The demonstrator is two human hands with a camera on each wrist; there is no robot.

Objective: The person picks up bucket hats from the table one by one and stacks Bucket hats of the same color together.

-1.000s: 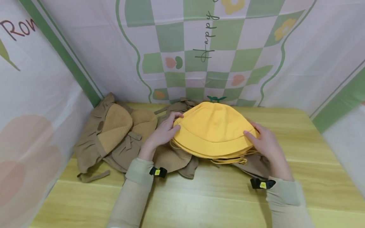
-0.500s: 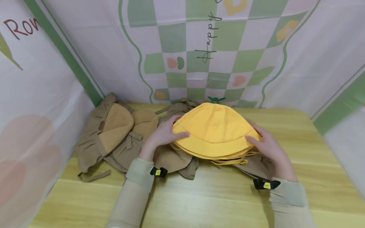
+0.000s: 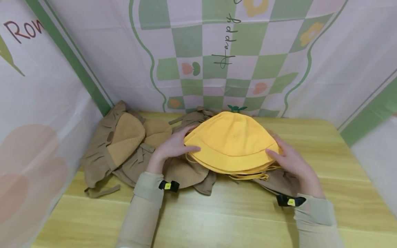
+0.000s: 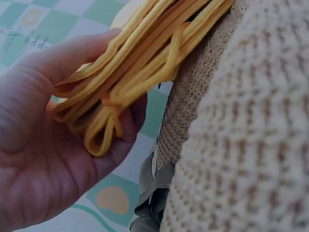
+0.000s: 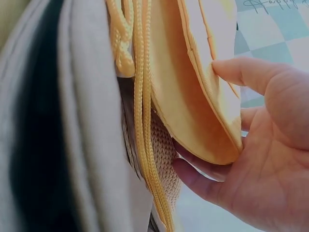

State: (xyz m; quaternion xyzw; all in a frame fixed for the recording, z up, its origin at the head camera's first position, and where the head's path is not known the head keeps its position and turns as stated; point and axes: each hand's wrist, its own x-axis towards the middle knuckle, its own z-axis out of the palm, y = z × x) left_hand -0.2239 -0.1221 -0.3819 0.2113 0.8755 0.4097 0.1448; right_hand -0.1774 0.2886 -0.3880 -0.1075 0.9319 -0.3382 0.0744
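A stack of yellow bucket hats [image 3: 235, 137] lies over the brown hats in the head view, a green sprout [image 3: 237, 108] at its crown. My left hand [image 3: 173, 144] grips the stack's left brim edge, thumb on top. In the left wrist view, several layered brims [image 4: 145, 53] and a looped yellow cord [image 4: 99, 137] sit between thumb and fingers. Opposite, my right hand [image 3: 289, 156] holds the right edge. The right wrist view shows its thumb on the upper brim [image 5: 203, 72] and fingers below, with yellow cords [image 5: 142, 121] hanging alongside.
Brown hats with tan knitted crowns [image 3: 125, 136] are heaped on the left of the wooden table [image 3: 217, 220]. Another brown piece [image 3: 280, 181] shows under the stack's right side. A printed curtain [image 3: 214, 51] stands behind the table.
My left hand has changed its hold, its thumb now lying farther over the brim. The yellow stack has shifted slightly left at that edge. My right hand stays at its side.
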